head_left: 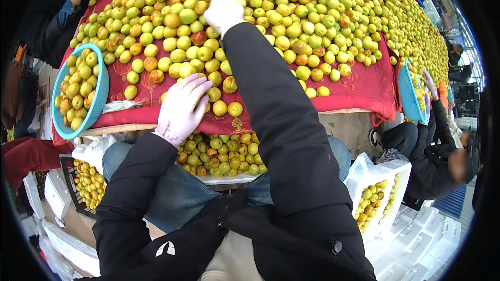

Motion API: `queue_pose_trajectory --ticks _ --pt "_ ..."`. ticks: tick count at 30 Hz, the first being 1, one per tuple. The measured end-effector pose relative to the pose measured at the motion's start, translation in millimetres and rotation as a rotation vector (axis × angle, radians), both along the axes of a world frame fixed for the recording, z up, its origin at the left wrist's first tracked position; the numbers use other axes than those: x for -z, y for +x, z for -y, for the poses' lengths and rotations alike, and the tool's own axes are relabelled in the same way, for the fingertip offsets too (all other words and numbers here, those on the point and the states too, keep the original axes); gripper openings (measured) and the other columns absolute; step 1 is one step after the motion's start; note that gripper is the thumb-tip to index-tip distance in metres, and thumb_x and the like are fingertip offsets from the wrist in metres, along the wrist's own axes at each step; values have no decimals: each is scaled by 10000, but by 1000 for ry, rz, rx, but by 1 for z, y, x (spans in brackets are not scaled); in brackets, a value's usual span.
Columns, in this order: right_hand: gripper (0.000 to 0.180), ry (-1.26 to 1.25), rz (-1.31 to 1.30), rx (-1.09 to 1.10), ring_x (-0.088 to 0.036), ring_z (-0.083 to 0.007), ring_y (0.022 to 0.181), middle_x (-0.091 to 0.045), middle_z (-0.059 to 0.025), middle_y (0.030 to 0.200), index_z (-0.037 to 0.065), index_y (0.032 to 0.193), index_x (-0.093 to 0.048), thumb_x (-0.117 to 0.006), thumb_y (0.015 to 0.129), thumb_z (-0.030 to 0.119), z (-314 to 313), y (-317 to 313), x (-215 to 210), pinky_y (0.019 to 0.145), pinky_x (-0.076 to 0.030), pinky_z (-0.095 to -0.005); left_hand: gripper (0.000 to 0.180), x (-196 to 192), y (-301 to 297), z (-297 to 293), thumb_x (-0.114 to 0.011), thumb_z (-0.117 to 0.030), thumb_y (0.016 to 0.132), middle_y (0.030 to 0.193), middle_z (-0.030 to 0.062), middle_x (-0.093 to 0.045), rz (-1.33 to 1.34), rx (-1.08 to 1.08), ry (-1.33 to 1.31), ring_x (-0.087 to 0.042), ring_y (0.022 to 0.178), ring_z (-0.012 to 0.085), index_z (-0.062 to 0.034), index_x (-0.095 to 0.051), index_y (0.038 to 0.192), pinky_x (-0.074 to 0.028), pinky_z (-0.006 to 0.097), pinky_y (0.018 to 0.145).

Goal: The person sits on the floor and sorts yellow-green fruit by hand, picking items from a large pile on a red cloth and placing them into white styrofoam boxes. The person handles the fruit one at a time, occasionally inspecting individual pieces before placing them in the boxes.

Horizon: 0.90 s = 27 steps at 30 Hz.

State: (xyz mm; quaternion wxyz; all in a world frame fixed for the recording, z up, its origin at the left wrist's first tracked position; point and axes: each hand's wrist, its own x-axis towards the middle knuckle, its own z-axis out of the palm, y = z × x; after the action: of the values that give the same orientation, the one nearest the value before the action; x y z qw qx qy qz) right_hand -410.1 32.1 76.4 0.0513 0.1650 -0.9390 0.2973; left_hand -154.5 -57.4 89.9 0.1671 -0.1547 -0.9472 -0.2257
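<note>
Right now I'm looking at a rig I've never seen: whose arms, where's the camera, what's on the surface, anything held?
No robot here: just a person in dark sleeves with pale gloves on. The single picture comes from a wide fisheye camera on their head, looking down, so straight edges bend toward the rim. A red cloth covers the surface, with a big heap of yellow-green fruit on it. A blue basin of similar fruit is at the left edge. The right hand is on the heap; the left hand is over fruit near the front edge. Their undersides are hidden, so I can't tell whether either grips one.
</note>
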Motion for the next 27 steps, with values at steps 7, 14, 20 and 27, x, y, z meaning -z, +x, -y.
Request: queue_pose_trajectory --ticks 7,14,20,27 --pt "539 72 -13 -537 -650 -318 1221 -532 -112 1494 291 1404 -616 -627 872 206 -17 46 -18 1000 -544 -472 463 2 1 1 -746 -78 845 1327 112 -664 -30 -31 -58 -583 1302 340 -115 -682 1302 -469 458 1095" --pt "409 6 -166 -598 -673 -292 1164 -684 -99 1292 221 1290 -698 -634 887 188 -94 45 -40 980 -545 -392 476 3 2 3 -749 -64 840 1323 110 -661 -22 -44 -67 -573 1313 351 -120 -679 1308 -441 499 1126" --pt "563 155 -316 281 -631 -370 1226 -648 -217 1339 99 1418 -572 -664 884 248 -304 -46 -44 1051 -503 -423 452 4 2 3 -746 -68 854 1317 105 -665 -23 -43 -66 -583 1306 340 -120 -681 1298 -435 507 1134" --pt "527 -222 -63 219 -684 -203 1064 -690 -158 1255 55 1364 -630 -768 893 247 -341 -25 -29 931 -547 -320 437 0 1 1 -734 -46 857 1305 107 -672 -26 -47 -72 -593 1295 338 -108 -685 1287 -436 504 1136"
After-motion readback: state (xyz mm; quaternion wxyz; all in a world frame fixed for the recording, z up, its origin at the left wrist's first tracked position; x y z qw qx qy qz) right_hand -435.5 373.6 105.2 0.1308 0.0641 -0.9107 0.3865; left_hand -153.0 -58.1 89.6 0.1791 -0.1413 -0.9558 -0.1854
